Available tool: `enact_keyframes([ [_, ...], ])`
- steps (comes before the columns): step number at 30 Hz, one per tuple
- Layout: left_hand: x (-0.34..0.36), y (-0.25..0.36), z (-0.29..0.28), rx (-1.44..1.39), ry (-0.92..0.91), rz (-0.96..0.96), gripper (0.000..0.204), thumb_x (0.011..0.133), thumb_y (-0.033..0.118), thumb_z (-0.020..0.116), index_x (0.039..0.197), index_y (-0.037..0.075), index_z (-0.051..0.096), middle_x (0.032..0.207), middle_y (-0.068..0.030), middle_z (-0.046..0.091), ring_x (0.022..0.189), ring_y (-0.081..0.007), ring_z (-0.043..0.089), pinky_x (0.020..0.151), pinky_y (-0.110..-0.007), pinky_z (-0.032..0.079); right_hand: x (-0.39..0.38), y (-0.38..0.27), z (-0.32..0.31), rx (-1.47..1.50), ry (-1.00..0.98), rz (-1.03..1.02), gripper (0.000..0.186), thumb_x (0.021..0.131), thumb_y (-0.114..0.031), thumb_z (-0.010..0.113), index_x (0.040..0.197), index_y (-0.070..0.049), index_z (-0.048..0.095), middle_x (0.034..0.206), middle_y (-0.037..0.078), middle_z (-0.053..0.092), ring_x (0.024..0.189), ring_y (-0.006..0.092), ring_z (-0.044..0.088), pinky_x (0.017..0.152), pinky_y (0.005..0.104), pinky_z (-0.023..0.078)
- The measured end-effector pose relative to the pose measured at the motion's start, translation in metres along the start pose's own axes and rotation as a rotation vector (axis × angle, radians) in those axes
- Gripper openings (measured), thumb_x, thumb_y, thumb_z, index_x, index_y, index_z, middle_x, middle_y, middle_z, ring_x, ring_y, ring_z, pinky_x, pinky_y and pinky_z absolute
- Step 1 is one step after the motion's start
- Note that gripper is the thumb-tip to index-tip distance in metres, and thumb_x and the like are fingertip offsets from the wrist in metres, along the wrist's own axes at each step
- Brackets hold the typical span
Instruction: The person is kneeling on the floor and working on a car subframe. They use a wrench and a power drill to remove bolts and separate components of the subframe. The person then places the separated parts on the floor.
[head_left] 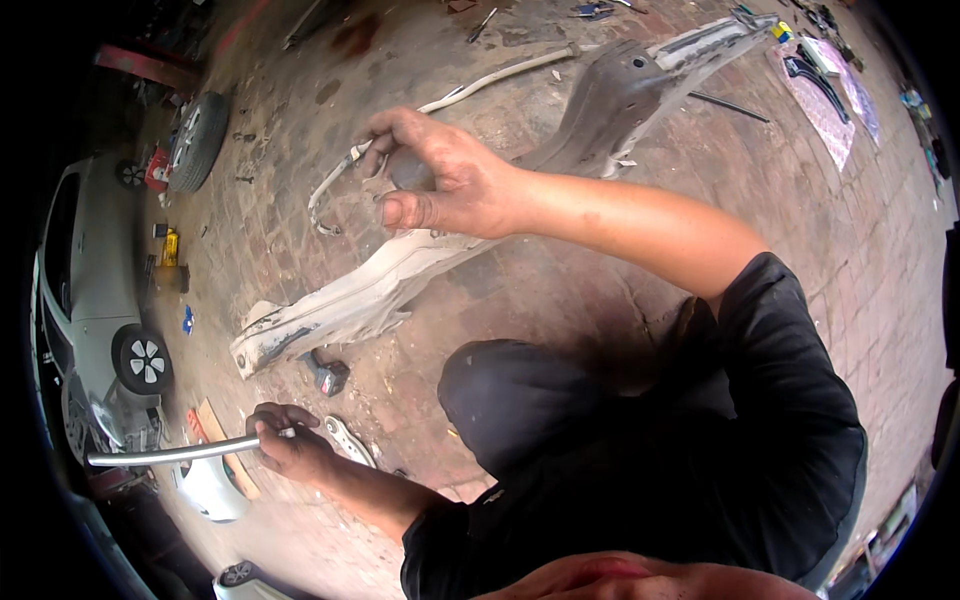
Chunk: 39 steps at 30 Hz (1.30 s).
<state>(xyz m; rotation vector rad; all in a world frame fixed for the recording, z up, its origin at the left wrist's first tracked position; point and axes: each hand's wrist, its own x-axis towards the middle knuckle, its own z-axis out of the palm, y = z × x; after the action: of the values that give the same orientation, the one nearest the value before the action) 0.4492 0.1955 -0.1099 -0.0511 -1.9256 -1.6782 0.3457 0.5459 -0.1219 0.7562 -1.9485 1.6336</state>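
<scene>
My left hand (287, 440), at the lower left, is closed around one end of a shiny metal tube (180, 455), which points out to the left. My right hand (440, 185) is raised over the middle of the floor, its thumb and fingers apart in a curve; a dark grey round patch shows between them, and I cannot make out what it is. Below that hand a long, bent sheet-metal beam (345, 297), whitish and grey, lies slanting from lower left to upper right. A pale hose or cable (490, 80) runs behind my right fingers along the floor.
A cordless power tool (328, 375) lies by the beam's near end. At left are a loose wheel (198, 142), a yellow bottle (171, 245) and a silver car (100, 290). A black curved arm (815, 85) rests on pink wrap (822, 132) at upper right.
</scene>
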Motion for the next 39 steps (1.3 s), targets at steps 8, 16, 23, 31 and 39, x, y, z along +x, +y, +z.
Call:
enact_keyframes([
  [8,-0.057,0.021,0.169,0.166,-0.521,0.108,0.040,0.100,0.028,0.050,0.068,0.003,0.051,0.055,-0.0043,0.052,0.046,-0.0146,0.050,0.046,-0.029,0.036,-0.002,0.006,-0.017,0.345,-0.201,0.087,0.116,0.069,-0.082,0.061,0.140,0.006,0.036,0.123,0.022,0.053,0.121,0.0314,0.051,0.100,0.0389,0.043],
  [16,-0.078,0.008,0.205,0.720,-0.803,0.535,0.027,0.098,0.020,0.053,0.080,-0.001,0.053,0.074,-0.0125,0.057,0.071,-0.0196,0.058,0.062,-0.037,0.044,-0.021,0.009,-0.008,1.001,-0.107,0.387,0.019,0.089,-0.007,0.056,0.107,-0.001,0.059,0.107,0.005,0.064,0.101,0.0128,0.057,0.087,0.0287,0.050],
  [23,-0.002,0.002,0.228,-0.055,-0.464,0.122,0.076,0.093,0.054,0.054,0.132,-0.009,0.038,0.132,-0.0244,0.046,0.119,-0.0291,0.049,0.100,-0.042,0.041,-0.024,0.005,0.001,0.938,-0.055,0.220,0.021,0.086,-0.012,0.054,0.104,-0.002,0.057,0.093,0.006,0.059,0.088,0.0149,0.054,0.084,0.0312,0.047],
  [31,-0.006,0.005,0.233,-0.330,-0.776,-0.222,0.068,0.099,0.034,0.051,0.148,-0.006,0.027,0.147,-0.0218,0.040,0.137,-0.0291,0.039,0.114,-0.043,0.032,-0.025,0.005,-0.010,0.165,0.207,0.151,0.035,0.079,-0.015,0.064,0.106,0.002,0.050,0.109,0.022,0.048,0.109,0.0387,0.048,0.094,0.0470,0.040],
  [39,-0.007,0.013,0.251,-0.398,-0.481,-0.184,0.017,0.092,0.015,0.058,0.098,-0.001,0.058,0.085,-0.0124,0.065,0.077,-0.0206,0.063,0.072,-0.032,0.053,-0.039,-0.036,-0.070,0.253,0.106,0.222,0.037,0.081,-0.008,0.065,0.114,0.000,0.048,0.092,0.016,0.057,0.093,0.0313,0.059,0.077,0.0398,0.048],
])
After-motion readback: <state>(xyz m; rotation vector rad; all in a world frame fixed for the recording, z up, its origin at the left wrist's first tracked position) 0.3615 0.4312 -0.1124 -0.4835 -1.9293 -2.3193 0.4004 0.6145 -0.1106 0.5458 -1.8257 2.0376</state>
